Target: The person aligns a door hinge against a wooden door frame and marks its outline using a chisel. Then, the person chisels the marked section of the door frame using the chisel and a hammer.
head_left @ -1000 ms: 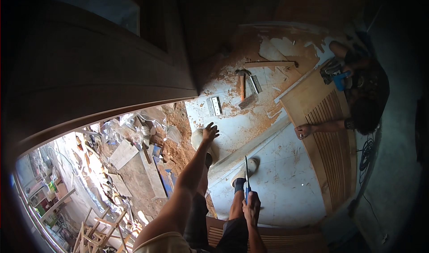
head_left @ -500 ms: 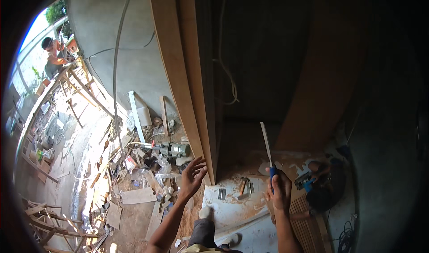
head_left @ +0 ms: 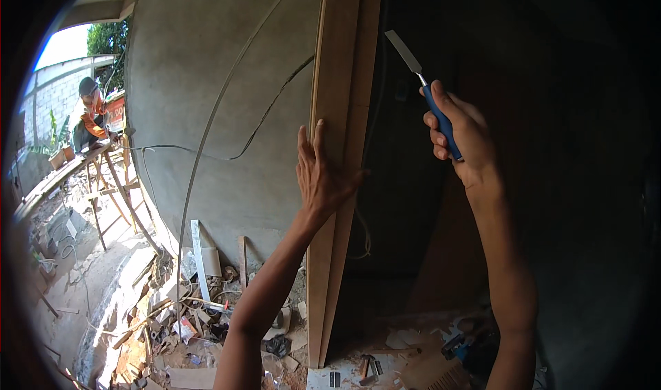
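A tall brown wooden door frame (head_left: 341,80) stands upright in front of me. My left hand (head_left: 323,173) lies against it at mid height, fingers stretched out and apart, holding nothing. To the right of the frame, my right hand (head_left: 465,132) is wrapped round the blue handle of a chisel (head_left: 405,50). The flat metal blade points up and left toward the upper part of the frame, and I see a dark gap between them. On the floor by the frame's foot lie small dark metal hinges (head_left: 335,379).
A grey plastered wall (head_left: 227,66) with a hanging cable (head_left: 206,139) is on the left. Rubble and offcuts (head_left: 200,321) cover the ground below. A blue power tool (head_left: 454,349) sits low in the dark room. Farther left, a person in orange (head_left: 89,118) is at a wooden trestle.
Both my hands have risen; the left has come to rest higher on the door frame. The chisel is now up beside the frame, tilted left. My view has tipped upward.
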The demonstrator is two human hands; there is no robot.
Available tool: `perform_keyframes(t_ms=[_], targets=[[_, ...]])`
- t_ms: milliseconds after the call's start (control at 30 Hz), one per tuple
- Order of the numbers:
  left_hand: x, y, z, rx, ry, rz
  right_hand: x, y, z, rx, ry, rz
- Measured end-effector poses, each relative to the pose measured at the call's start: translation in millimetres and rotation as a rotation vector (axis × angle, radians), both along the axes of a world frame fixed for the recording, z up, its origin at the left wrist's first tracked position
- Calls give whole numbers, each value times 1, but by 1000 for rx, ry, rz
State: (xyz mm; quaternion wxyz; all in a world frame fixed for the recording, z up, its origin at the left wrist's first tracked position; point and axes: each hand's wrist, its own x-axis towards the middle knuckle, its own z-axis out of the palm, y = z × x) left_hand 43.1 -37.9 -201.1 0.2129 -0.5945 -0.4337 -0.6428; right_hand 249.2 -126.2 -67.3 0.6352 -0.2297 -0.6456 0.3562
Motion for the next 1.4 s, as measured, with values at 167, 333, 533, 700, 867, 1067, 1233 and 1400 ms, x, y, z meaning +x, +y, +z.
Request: perform_keyframes(t_ms=[167,333,533,700,867,1067,1233,1400], targets=[[-5,10,-5,16,60,-25,-3,-19,65,249,-479,-431],[-14,13,-10,62,68,-80,-17,-42,98,331,-817,-709],[-10,15,-12,43,36,-108,-23,-54,128,264,-973,-738],[-12,15,-11,75,42,-111,-38,-65,149,203,-989,-719],[-7,15,-14,93,37,-153,-69,-102,181,-152,-1106,-764],[-11,12,-13,88,40,-138,-114,-119,179,-63,-1398,-1132],[-8,14,-11,70,22,-140,-135,-107,171,-127,-1280,-1292],[-2,20,-15,80,-22,-162,-142,-119,147,-339,-1176,-1256]])
